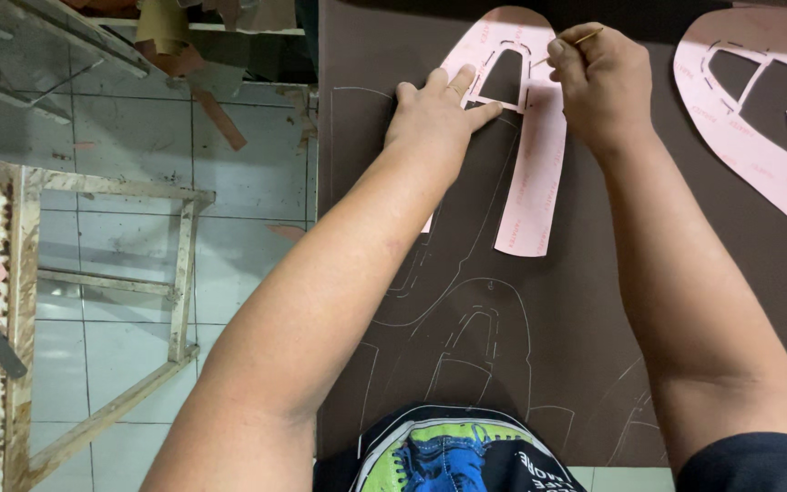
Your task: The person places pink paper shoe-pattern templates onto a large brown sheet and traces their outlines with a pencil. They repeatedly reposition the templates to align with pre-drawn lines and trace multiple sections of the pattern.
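1. My left hand (437, 111) lies flat on the pink paper template (521, 137), fingers spread apart and pressing down beside its cut-out window. Nothing is gripped; this is a hold-down, not a grasp.
2. My right hand (601, 80) has its fingers closed together around a thin yellow-tipped marking tool (583, 38), the tip at the right edge of the window.
3. The template sits at the far middle of the dark brown sheet (594, 301), which covers the bench. Its long strip runs toward me.
4. Handling judgement: the template looks thin, light and card-stiff. It probably slides easily on the sheet, so pressure close to the traced edge matters. It would likely crease if lifted by the strip; better taken by the broad rounded far part.
5. The brown sheet looks soft, flexible and heavier, and lies flat. Pale traced outlines (466, 337) show on its near part.
6. A second pink template (758, 155) lies far right, apart from both hands.
7. At left, a wooden frame (102, 301) stands on the tiled floor (248, 191).
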Demonstrator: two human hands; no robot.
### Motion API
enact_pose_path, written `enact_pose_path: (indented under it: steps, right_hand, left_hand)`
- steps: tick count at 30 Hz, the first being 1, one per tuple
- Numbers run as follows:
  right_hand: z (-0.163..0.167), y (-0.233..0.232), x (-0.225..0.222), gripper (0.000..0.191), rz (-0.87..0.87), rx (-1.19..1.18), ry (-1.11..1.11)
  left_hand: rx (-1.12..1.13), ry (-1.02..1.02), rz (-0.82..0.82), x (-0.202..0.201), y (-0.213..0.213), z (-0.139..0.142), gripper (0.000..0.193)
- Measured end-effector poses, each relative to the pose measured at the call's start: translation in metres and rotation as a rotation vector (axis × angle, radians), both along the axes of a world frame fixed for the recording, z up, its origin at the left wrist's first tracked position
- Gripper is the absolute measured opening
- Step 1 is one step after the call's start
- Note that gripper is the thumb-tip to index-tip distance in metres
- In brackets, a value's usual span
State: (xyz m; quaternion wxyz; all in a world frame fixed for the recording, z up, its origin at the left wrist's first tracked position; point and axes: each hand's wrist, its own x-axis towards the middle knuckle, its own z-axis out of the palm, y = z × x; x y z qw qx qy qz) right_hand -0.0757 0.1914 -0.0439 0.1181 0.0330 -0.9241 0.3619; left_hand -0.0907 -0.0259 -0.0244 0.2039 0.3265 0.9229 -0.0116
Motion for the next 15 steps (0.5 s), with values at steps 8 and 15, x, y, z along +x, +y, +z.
enact_pose_path:
  steps: [8, 15]
  right_hand:
    - [-0.004, 0.004, 0.014, 0.01, 0.059, 0.194, 0.07]
    - [-0.005, -0.002, 0.028, 0.011, -0.035, -0.031, -0.074]
  left_hand:
    - [-0.013, -0.01, 0.003, -0.001, 0.001, 0.001, 0.091]
    - [-0.034, -0.038, 0.013, 0.0, 0.003, 0.004, 0.092]
